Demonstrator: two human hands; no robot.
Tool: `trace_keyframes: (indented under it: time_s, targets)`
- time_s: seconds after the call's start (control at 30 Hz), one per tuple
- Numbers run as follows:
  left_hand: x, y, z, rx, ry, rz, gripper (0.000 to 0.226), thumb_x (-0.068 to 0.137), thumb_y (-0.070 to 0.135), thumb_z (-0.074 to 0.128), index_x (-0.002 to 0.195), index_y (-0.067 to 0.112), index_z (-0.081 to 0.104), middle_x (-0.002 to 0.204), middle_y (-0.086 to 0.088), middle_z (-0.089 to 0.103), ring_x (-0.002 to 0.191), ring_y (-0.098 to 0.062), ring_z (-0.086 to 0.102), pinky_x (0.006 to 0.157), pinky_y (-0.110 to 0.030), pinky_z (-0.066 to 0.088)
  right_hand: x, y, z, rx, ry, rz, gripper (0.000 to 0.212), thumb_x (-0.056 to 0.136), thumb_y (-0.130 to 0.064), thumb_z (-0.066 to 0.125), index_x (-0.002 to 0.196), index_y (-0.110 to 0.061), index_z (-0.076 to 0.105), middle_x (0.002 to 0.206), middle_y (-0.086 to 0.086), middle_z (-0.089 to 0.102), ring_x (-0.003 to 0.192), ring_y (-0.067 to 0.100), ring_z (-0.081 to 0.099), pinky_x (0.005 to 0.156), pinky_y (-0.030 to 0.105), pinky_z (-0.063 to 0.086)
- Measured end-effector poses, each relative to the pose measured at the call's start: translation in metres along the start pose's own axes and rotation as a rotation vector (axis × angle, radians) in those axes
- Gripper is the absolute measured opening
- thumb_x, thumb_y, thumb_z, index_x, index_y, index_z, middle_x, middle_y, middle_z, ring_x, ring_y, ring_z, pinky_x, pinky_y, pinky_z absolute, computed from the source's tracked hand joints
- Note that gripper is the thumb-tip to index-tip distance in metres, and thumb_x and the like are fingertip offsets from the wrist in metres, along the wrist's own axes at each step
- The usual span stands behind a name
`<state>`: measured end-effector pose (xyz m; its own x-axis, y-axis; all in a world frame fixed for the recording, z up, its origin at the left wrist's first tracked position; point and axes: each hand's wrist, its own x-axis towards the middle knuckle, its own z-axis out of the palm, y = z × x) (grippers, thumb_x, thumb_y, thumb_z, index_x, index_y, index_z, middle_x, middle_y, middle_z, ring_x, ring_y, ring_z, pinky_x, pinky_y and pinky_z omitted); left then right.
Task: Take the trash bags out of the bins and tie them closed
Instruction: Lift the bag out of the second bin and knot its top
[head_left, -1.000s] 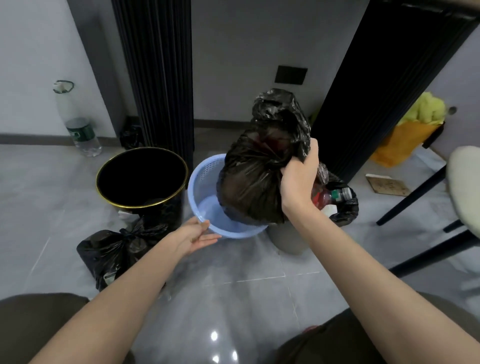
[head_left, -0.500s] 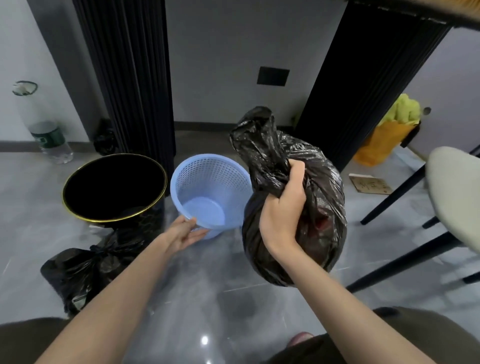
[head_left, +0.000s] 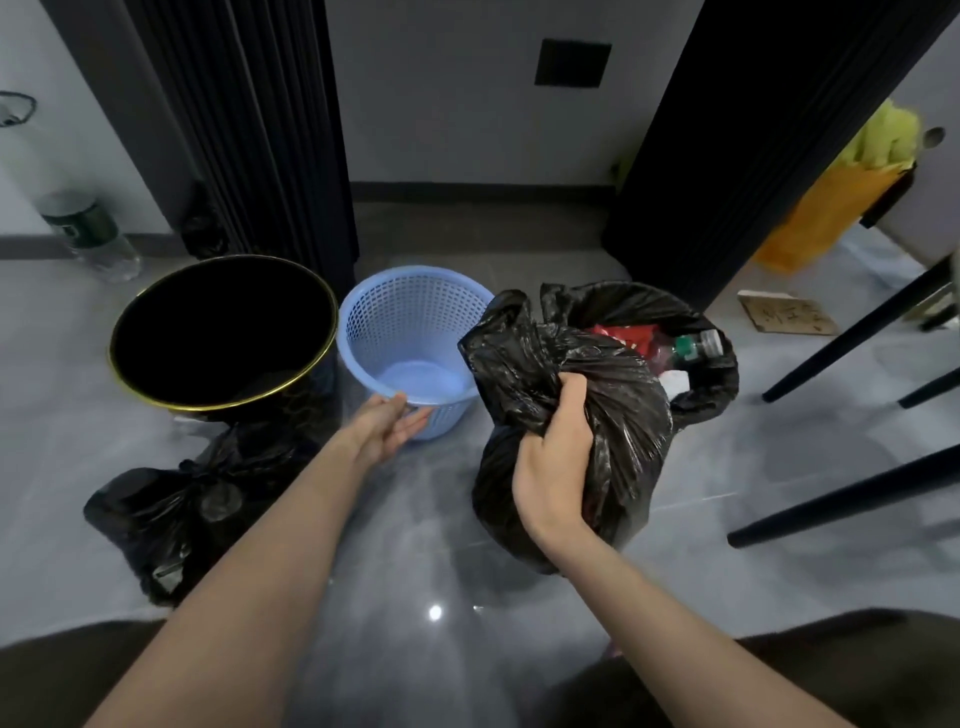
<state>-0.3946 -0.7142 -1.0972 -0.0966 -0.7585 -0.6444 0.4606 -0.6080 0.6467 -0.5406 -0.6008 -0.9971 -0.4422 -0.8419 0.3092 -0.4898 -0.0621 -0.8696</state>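
Head view, right hand: the right hand (head_left: 553, 467) is clenched on the gathered neck of a full black trash bag (head_left: 613, 415), grip wrapped around the bunched plastic, the loose top of the bag sticking up to the left of the knuckles.
Head view, held bag: it is out of its bin, in front of the person and to the right of the blue basket (head_left: 410, 343); I cannot tell whether its bottom touches the floor (head_left: 426, 519).
Head view, left hand: the left hand (head_left: 387, 426) is open, fingers spread, palm turned inward, its fingertips at the near rim of the blue basket; the grip closes on nothing.
Head view, blue basket: a perforated plastic bin, upright on the floor, with no liner and its bottom bare.
Head view, black bin (head_left: 223, 332): a round bin with a gold rim, just left of the blue basket and almost touching it; its inside is too dark to read.
Head view, tied bag (head_left: 182, 514): a second black trash bag lies on the floor in front of the black bin, knotted at the top.
Head view, third bin: behind the held bag, an open bag-lined bin (head_left: 696, 348) shows red packaging and a bottle with a green cap inside.
Head view, surroundings: a water bottle (head_left: 88, 228) stands by the far-left wall, an orange bag (head_left: 826, 213) far right, and dark chair legs (head_left: 857, 322) cross the right edge.
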Motion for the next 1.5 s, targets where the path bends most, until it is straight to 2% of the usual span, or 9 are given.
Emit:
trace_keyframes:
  time_s: [0.37,0.6,0.67,0.77,0.83,0.93,1.03,1.3,1.5]
  targets:
    - [0.011,0.003,0.003,0.089,-0.003,-0.044,0.044,0.101,0.021,0.038,0.144,0.014,0.031,0.143,-0.003,0.045,0.116,-0.026,0.057,0.093,-0.037,0.047,-0.004,0.022,0.017,0.012,-0.098,0.120,0.046,0.070,0.017,0.034,0.098,-0.018,0.044,0.095,-0.001,0.058,0.089,0.012,0.054,0.084,0.022,0.043]
    - [-0.054,0.006,0.009,0.345,0.010,0.070,0.028,0.098,0.025,0.045,0.122,0.017,0.056,0.125,-0.004,0.060,0.105,-0.020,0.062,0.083,-0.032,0.050,-0.013,0.012,0.012,-0.002,-0.235,0.099,0.040,0.071,0.017,0.035,0.094,-0.015,0.042,0.085,-0.002,0.056,0.078,0.011,0.052,0.071,0.019,0.036]
    - [-0.083,0.009,0.010,0.368,-0.054,0.100,0.027,0.097,0.036,0.043,0.111,0.022,0.061,0.118,-0.003,0.063,0.098,-0.015,0.062,0.087,-0.034,0.048,-0.018,0.010,0.008,-0.024,-0.312,0.093,0.038,0.074,0.015,0.035,0.096,-0.015,0.043,0.088,-0.001,0.059,0.080,0.011,0.054,0.070,0.020,0.036]
    - [-0.122,0.014,0.006,0.328,-0.133,0.061,0.060,0.085,0.073,0.028,0.116,0.032,0.059,0.117,0.002,0.063,0.107,-0.018,0.059,0.095,-0.040,0.046,-0.029,0.009,0.003,-0.055,-0.381,0.110,0.040,0.076,0.013,0.037,0.105,-0.012,0.048,0.097,0.004,0.062,0.090,0.017,0.057,0.073,0.023,0.039]
    - [-0.148,0.013,-0.001,0.330,-0.132,0.017,0.063,0.076,0.080,0.035,0.111,0.034,0.061,0.110,0.004,0.064,0.104,-0.019,0.059,0.083,-0.033,0.051,-0.038,0.009,0.001,-0.072,-0.432,0.131,0.040,0.076,0.013,0.037,0.108,-0.009,0.050,0.099,0.005,0.063,0.094,0.022,0.058,0.073,0.021,0.036]
    - [-0.170,-0.005,-0.016,0.448,-0.066,0.071,0.028,0.077,0.046,0.071,0.096,0.027,0.065,0.089,0.005,0.064,0.079,-0.012,0.058,0.062,-0.022,0.049,-0.054,0.007,0.002,-0.100,-0.527,0.171,0.039,0.078,0.010,0.039,0.110,-0.007,0.053,0.107,0.011,0.065,0.102,0.025,0.058,0.078,0.021,0.036]
    - [-0.174,-0.025,-0.036,0.392,0.094,0.160,0.014,0.086,0.011,0.065,0.098,0.017,0.059,0.079,0.000,0.058,0.061,-0.008,0.051,0.051,-0.018,0.052,-0.074,0.006,0.004,-0.139,-0.661,0.193,0.036,0.080,0.010,0.038,0.107,-0.006,0.054,0.108,0.012,0.064,0.103,0.025,0.057,0.077,0.020,0.034]
    - [-0.202,-0.042,-0.081,0.306,0.291,0.235,0.010,0.098,0.014,0.044,0.099,0.012,0.055,0.075,0.002,0.051,0.063,-0.007,0.047,0.062,-0.020,0.051,-0.118,0.014,0.004,-0.258,-1.023,0.126,0.024,0.091,-0.013,0.054,0.115,-0.011,0.056,0.110,0.007,0.065,0.102,0.021,0.061,0.082,0.022,0.041]
    - [-0.229,-0.031,-0.094,0.309,0.295,0.349,0.021,0.099,0.013,0.040,0.095,0.018,0.059,0.090,0.005,0.063,0.083,-0.007,0.058,0.084,-0.027,0.047,-0.121,0.022,-0.002,-0.629,-1.181,-0.063,0.053,0.084,-0.016,0.060,0.133,-0.014,0.041,0.121,0.016,0.054,0.112,0.033,0.054,0.094,0.039,0.046]
